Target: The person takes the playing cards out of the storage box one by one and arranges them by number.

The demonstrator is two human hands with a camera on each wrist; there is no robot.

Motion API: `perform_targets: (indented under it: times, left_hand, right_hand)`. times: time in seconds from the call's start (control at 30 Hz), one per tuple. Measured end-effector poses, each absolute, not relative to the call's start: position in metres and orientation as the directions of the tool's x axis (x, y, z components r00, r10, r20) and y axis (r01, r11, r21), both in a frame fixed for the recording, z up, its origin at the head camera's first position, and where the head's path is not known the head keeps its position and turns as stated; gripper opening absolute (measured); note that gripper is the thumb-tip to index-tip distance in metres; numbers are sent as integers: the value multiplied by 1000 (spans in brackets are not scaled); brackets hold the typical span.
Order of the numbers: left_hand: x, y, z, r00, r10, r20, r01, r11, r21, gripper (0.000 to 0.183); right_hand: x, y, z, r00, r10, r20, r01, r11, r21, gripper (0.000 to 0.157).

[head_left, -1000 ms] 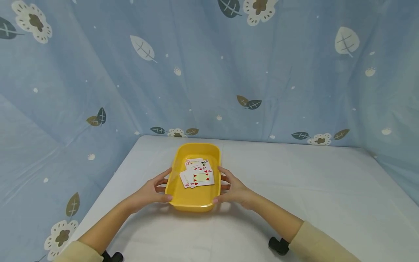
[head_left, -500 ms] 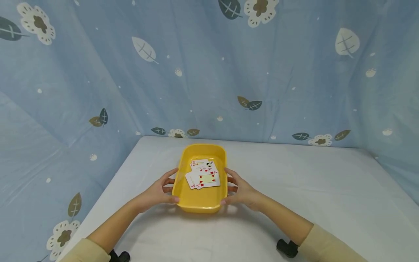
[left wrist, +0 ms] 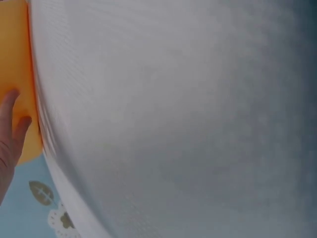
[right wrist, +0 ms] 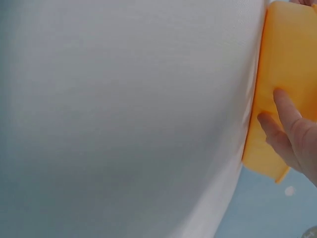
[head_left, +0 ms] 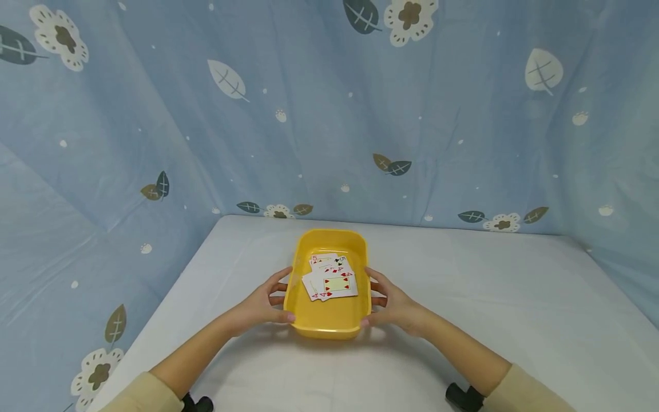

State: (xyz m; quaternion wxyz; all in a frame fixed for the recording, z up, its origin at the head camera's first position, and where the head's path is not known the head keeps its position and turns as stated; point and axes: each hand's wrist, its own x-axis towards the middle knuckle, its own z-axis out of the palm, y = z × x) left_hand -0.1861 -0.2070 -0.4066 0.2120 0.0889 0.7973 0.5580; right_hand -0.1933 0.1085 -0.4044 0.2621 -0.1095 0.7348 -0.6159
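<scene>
A yellow plastic tray (head_left: 326, 316) stands on the white cloth in the head view, between my two hands. Several playing cards (head_left: 337, 286) lie face up and overlapping inside it, fours and fives among them. My left hand (head_left: 262, 303) grips the tray's left side, thumb on the rim near the front corner and fingers along the outer wall. On the other side my right hand (head_left: 393, 306) grips it in the same way. Fingertips (left wrist: 24, 123) touch the yellow wall in the left wrist view, and other fingertips (right wrist: 265, 119) do so in the right wrist view.
White cloth (head_left: 463, 303) covers the table and stretches to the right of the tray. A blue curtain (head_left: 329, 114) with leaves and flowers hangs behind and along the left. Black devices (head_left: 463, 397) are on both wrists, beside beige sleeves (head_left: 525, 392).
Both hands and the yellow tray have shifted to the right across the table, and slightly nearer. The cards inside have moved along with the tray.
</scene>
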Motion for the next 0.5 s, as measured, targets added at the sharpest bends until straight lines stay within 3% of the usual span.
perform_targets:
  times: [0.5]
  left_hand:
    - [-187,-188,-409,-890,394,-227,-76,364,928,98]
  right_hand:
    - [-188,127,-406,-859,-437,-265,151,279,-949,103]
